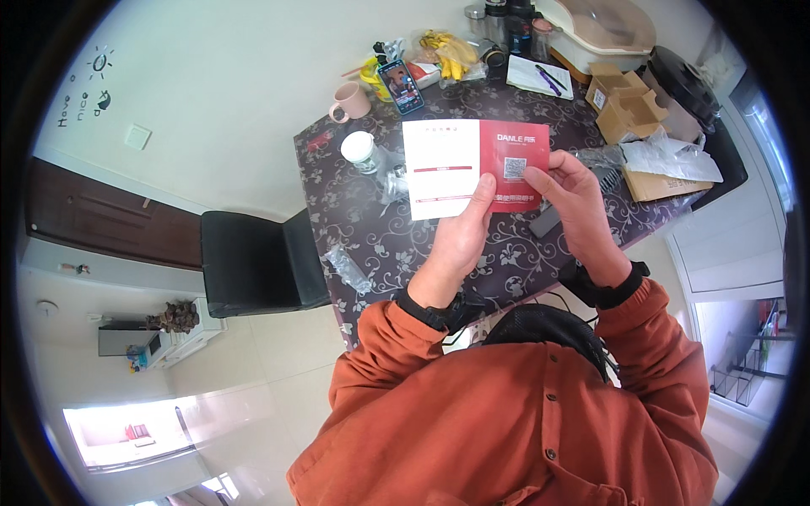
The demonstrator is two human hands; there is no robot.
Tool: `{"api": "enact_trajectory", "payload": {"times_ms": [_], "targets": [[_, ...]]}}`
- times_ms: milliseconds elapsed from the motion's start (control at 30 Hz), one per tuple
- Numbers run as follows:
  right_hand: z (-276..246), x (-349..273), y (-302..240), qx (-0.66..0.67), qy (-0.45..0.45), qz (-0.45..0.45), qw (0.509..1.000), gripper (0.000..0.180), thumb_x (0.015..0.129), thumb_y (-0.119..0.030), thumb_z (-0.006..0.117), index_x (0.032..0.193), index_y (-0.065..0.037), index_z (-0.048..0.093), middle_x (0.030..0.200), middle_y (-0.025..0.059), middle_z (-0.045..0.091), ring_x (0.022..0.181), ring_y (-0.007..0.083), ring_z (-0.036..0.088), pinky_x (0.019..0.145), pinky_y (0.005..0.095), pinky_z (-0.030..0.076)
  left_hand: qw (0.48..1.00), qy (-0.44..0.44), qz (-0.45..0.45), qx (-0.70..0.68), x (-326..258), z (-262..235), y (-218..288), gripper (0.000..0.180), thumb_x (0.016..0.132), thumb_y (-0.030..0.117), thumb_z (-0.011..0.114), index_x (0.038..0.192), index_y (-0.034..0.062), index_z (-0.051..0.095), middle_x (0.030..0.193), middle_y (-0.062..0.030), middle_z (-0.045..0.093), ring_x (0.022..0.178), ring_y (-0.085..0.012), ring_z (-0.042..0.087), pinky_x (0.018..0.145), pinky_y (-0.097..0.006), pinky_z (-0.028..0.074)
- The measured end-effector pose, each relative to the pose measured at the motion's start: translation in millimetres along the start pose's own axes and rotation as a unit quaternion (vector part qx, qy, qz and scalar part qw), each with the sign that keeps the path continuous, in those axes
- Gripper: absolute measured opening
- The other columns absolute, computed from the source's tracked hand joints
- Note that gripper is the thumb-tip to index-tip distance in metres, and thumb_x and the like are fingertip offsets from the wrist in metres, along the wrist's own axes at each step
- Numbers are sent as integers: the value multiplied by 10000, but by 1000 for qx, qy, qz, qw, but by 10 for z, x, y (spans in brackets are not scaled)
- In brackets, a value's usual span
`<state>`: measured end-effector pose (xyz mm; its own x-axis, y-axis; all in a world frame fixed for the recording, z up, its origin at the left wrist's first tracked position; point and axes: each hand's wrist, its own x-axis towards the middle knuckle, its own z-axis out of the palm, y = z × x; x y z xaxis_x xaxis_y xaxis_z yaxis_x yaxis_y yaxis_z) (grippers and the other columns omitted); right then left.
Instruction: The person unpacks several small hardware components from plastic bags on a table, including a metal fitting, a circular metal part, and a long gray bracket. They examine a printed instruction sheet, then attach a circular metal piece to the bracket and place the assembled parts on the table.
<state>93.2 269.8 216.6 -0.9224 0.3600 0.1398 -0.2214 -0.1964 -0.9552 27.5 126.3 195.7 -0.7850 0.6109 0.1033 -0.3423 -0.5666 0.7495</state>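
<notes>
An unfolded red and white leaflet point(443, 152) is held up over the table, its white part to the left and its red part, with a square code, to the right. My left hand point(462, 240) grips its lower edge, thumb lying on the front near the fold. At the red part's right edge, my right hand point(578, 202) pinches it between thumb and fingers. Beneath my right hand a dark grey bar-shaped thing point(545, 222) lies partly hidden on the table. Clear plastic wrapping point(392, 177) lies just left of the leaflet, beside a white lidded tub point(360, 152).
The dark floral table point(371, 228) also bears a pink mug point(349, 103), a propped phone point(400, 86), bananas point(456, 55), a notebook with pens point(540, 78), opened cardboard boxes point(624, 105) and a crumpled plastic wrapper point(348, 270). A black chair point(253, 261) stands at the left.
</notes>
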Motion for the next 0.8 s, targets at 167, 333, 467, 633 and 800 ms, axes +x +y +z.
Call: {"api": "enact_trajectory", "payload": {"times_ms": [167,333,467,633,800], "targets": [[-10,-37,-63,-5,-3,1,1000,54,905,-82,629,946,-52,611,894,-14,653,792,29,580,709,187,467,1000,-23,15,11,-18,-2,34,407,955,175,564,1320,54,430,1274,-80,536,1166,-185,518,1019,-360,406],[-15,-48,-76,18,0,2,1000,84,904,-91,637,952,-26,614,885,9,659,781,37,601,690,184,489,999,-3,11,39,-43,4,51,416,941,202,592,1299,40,452,1247,-77,543,1130,-172,528,983,-335,426],[-20,-57,-84,26,3,6,1000,72,905,-84,634,943,-27,613,878,4,657,773,31,596,678,177,485,996,16,14,81,-66,10,65,456,927,276,625,1272,16,479,1187,-70,558,1057,-151,533,894,-290,445],[-31,-53,-62,16,7,4,1000,61,900,-72,636,928,-26,608,853,-2,649,762,26,586,666,177,478,999,10,10,46,-51,-34,80,397,909,134,633,1266,61,474,1167,-62,588,1031,-163,593,859,-311,506],[-142,-18,78,-15,9,8,1000,78,870,-63,666,897,-14,611,811,3,644,716,34,574,620,184,465,997,69,31,27,-62,-138,26,383,881,91,659,1228,52,504,1085,-46,616,871,-115,605,655,-236,484]]}}
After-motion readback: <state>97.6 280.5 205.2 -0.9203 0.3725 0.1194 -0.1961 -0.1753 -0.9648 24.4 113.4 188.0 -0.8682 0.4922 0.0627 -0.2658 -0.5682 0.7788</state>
